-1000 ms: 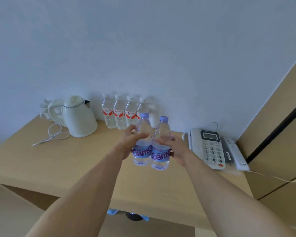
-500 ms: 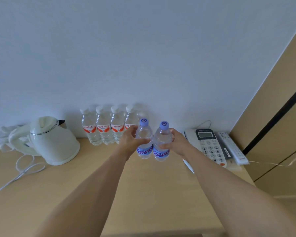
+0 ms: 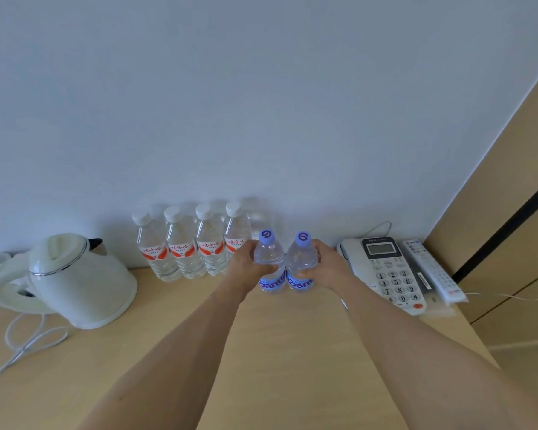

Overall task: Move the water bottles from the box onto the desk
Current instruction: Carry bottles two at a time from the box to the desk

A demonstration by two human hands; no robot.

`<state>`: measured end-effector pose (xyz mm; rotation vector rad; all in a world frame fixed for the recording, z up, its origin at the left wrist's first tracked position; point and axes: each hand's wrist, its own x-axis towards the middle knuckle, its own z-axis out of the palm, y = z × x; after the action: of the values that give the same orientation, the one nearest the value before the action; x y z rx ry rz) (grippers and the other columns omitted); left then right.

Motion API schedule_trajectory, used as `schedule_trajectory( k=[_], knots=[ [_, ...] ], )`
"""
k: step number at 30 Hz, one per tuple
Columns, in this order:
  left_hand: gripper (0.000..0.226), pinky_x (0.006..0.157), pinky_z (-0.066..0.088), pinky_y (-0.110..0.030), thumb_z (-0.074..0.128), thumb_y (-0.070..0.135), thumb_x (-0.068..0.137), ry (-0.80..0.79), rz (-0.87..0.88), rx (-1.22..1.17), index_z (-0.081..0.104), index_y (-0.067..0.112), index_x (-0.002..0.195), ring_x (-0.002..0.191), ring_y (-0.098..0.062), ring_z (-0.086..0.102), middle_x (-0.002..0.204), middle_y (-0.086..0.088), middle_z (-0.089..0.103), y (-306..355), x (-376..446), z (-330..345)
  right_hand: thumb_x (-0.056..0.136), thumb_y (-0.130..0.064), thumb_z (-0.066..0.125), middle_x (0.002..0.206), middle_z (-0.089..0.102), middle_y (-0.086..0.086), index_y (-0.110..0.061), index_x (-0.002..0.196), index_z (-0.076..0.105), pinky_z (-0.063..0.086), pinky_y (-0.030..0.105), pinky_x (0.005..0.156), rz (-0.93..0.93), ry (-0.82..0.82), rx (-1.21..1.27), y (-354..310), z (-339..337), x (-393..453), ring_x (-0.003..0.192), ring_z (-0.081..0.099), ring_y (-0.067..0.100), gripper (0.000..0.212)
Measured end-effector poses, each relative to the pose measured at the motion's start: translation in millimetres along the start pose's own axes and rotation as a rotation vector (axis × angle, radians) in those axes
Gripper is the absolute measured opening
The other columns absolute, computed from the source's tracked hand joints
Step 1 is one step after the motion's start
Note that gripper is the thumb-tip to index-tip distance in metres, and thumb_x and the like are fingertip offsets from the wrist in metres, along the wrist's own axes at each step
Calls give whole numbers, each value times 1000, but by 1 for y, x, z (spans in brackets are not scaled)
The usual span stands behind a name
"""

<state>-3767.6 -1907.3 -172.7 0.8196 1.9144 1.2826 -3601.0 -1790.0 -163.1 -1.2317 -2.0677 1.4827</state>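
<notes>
Two clear water bottles with purple caps and blue labels stand upright side by side near the back of the wooden desk (image 3: 280, 342). My left hand (image 3: 249, 268) grips the left bottle (image 3: 269, 259) around its body. My right hand (image 3: 325, 268) grips the right bottle (image 3: 302, 259) the same way. Whether their bases touch the desk I cannot tell. A row of several bottles with white caps and red labels (image 3: 196, 249) stands against the wall, just left of my left hand. The box is not in view.
A white electric kettle (image 3: 75, 280) with its cord (image 3: 22, 346) sits at the left. A white desk phone (image 3: 389, 271) and a remote control (image 3: 432, 271) lie at the right by a wooden cabinet (image 3: 510, 212). A white wall rises behind the desk.
Both hands carried the two purple-capped bottles forward over the desk toward the wall, ending beside the row of red-labelled bottles. My view has moved closer to the desk.
</notes>
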Motion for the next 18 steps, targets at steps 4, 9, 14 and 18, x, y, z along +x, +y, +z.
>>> schedule_trajectory(
  k=[4,9,14,18],
  knots=[
    [50,95,52,-37,81,3,77,-58,2,35,57,17,119,110,-22,65,114,-3,68,3,5,1,76,-5,82,100,63,-9,-24,112,52,44,15,69,17,-2,3,4,-2,6,90,60,9,50],
    [58,88,49,-32,81,12,77,-74,40,327,55,16,129,111,-26,63,117,-4,66,21,5,-1,74,-8,84,100,64,-15,-27,113,53,42,11,68,23,-32,-39,3,-6,10,97,61,11,53],
    [75,81,49,-32,82,25,79,81,325,700,45,26,145,109,-23,62,120,-2,66,41,-3,0,69,-19,88,110,62,1,-18,127,57,42,26,79,-115,80,-282,-7,-12,12,99,58,19,66],
    [48,70,50,-35,81,19,81,113,367,864,59,16,123,92,-31,62,103,-9,67,56,2,2,68,-19,87,110,67,10,-12,121,60,47,36,88,-180,86,-402,-13,-15,10,103,60,27,60]
  ],
)
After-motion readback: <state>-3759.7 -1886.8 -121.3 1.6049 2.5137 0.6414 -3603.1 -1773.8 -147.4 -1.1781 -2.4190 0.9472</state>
